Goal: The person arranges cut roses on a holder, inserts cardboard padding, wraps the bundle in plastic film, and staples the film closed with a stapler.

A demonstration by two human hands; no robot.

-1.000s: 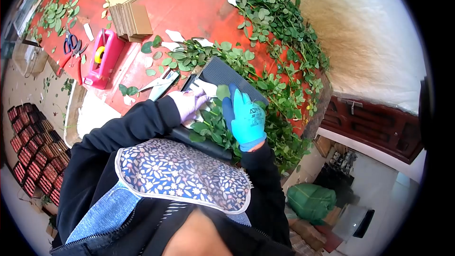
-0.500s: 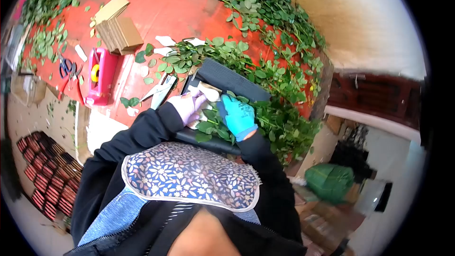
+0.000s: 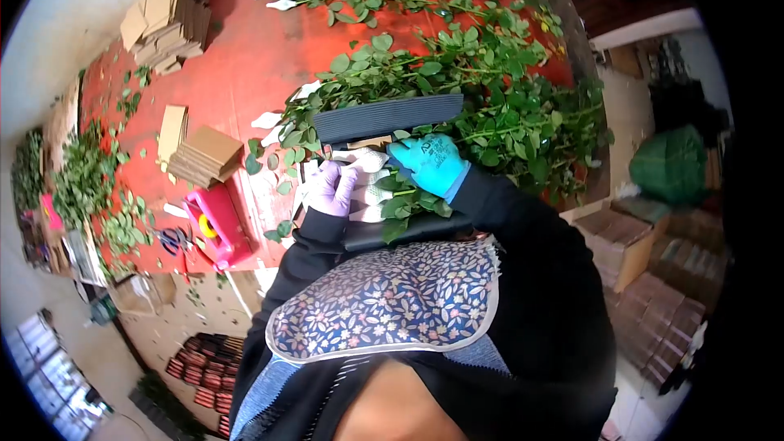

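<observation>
My left hand (image 3: 331,188), in a lilac glove, has its fingers pinched at the tip of a white-sleeved rose head (image 3: 371,162). To its right my right hand (image 3: 434,163), in a blue glove, closes around the rose's stem just behind the head; the fingertips are partly hidden. Under the hands, more white-sleeved rose heads (image 3: 369,196) lie in a row with leafy stems (image 3: 402,206) pointing right. They rest in a black holder (image 3: 380,233) in front of me. Its ribbed black flap (image 3: 388,119) stands behind the hands, with a strip of cardboard (image 3: 369,144) before it.
Leafy rose stems (image 3: 523,126) cover the right of the red table (image 3: 245,41). On the left are folded cardboard pieces (image 3: 208,153), a pink tape dispenser (image 3: 219,229) and scissors (image 3: 173,240). A cardboard pile (image 3: 167,20) stands at the back left.
My view has turned, so the table and its things appear shifted and rotated. Both hands stay at the same rose head over the holder, my left fingers now pinched at its tip.
</observation>
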